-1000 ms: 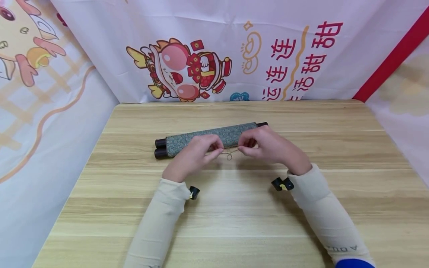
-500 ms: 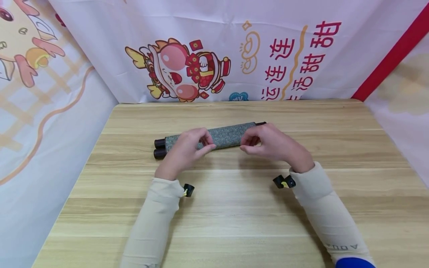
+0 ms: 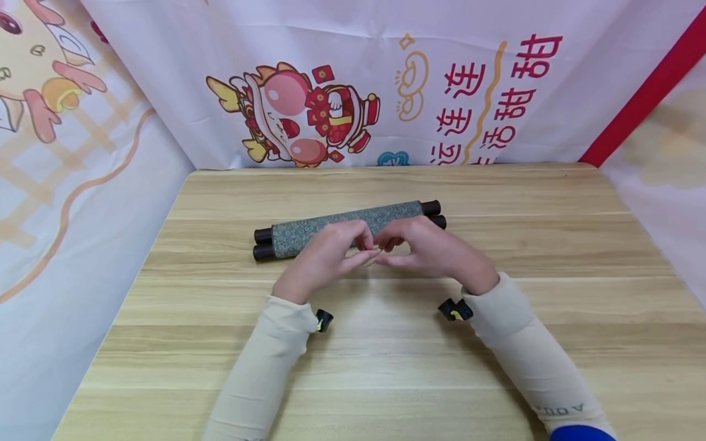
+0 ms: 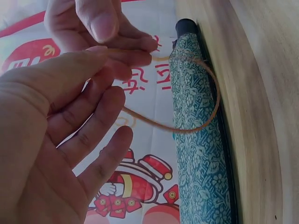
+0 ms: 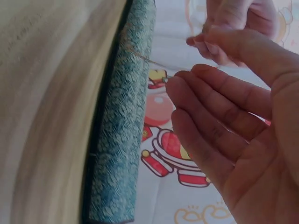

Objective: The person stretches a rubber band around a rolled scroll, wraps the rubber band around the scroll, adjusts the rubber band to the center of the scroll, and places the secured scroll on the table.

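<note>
A rolled scroll (image 3: 347,223) in teal-grey patterned cloth lies on the table, its dark rod ends sticking out on both sides. Thin brown cord (image 4: 187,131) loops in front of the scroll in the left wrist view and runs up to the fingers. My left hand (image 3: 330,251) pinches the cord between thumb and index finger at the scroll's near side. Meeting it fingertip to fingertip, my right hand (image 3: 427,248) also pinches the cord. The remaining left fingers (image 4: 105,158) are spread loosely. Where the cord crosses between the fingertips is mostly hidden.
The wood-grain table (image 3: 386,361) extends around the scroll. A printed white cloth (image 3: 353,37) hangs behind the table's back edge, with more cloth at both sides. Small black wrist cameras (image 3: 455,309) sit by the beige sleeves (image 3: 248,367).
My hands first drew apart, the left moving left, and a small cord loop between them went out of sight. Now both have come back together, fingertips meeting in front of the scroll.
</note>
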Tool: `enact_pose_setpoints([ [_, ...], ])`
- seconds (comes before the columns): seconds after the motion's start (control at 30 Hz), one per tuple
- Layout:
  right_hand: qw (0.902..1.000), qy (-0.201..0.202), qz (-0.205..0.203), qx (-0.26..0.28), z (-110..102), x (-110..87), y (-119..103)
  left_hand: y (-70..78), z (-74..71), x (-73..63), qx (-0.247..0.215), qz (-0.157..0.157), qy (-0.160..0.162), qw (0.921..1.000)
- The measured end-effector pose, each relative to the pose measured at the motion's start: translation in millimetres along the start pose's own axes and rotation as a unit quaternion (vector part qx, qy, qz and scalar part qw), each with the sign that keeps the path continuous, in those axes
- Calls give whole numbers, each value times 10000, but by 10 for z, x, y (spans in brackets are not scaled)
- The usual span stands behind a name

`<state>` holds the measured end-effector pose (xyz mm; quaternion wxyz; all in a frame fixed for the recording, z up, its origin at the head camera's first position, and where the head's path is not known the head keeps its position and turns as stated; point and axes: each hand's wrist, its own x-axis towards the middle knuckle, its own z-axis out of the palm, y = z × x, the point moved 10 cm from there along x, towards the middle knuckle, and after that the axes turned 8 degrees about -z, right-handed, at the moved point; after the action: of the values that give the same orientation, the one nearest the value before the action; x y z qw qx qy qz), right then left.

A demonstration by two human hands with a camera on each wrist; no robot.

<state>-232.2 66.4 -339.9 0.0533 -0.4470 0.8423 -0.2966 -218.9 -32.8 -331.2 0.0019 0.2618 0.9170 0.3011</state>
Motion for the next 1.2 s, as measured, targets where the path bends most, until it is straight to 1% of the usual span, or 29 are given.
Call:
enact_pose_setpoints([
  [0.07, 9998, 40, -165, 56, 25, 15, -27, 7, 11, -2, 0, 8, -18, 10000],
  [0.17, 9995, 89, -305, 70, 44, 28, -46, 2, 3, 0, -95, 33, 10, 9999],
  [0.23, 9994, 104, -312, 61, 37, 23, -41, -3, -21, -2, -177, 53, 48, 9998],
  [0.3, 9997, 126, -225, 48, 11, 8, -25, -23, -56, -7, -222, 21, 90, 9997],
  [0.47, 9996, 257, -18, 108, -113, -44, 8, -135, -154, -28, -141, -280, 151, 9994],
  [0.6, 9991, 413, -8, 67, -205, -70, 15, -226, -213, -40, -115, -498, 222, 9984],
  [0.7, 9986, 511, -53, 79, -242, -79, 14, -259, -236, -48, -85, -561, 275, 9980],
  [0.97, 9972, 627, -285, 291, -262, -82, -30, -259, -186, -35, -27, -496, 213, 9985],
  [1.1, 9966, 650, -233, 450, -278, -87, -24, -255, -164, -28, -30, -488, 184, 9986],
  [1.2, 9965, 633, -94, 538, -295, -101, 2, -251, -147, -22, -64, -469, 146, 9988],
])
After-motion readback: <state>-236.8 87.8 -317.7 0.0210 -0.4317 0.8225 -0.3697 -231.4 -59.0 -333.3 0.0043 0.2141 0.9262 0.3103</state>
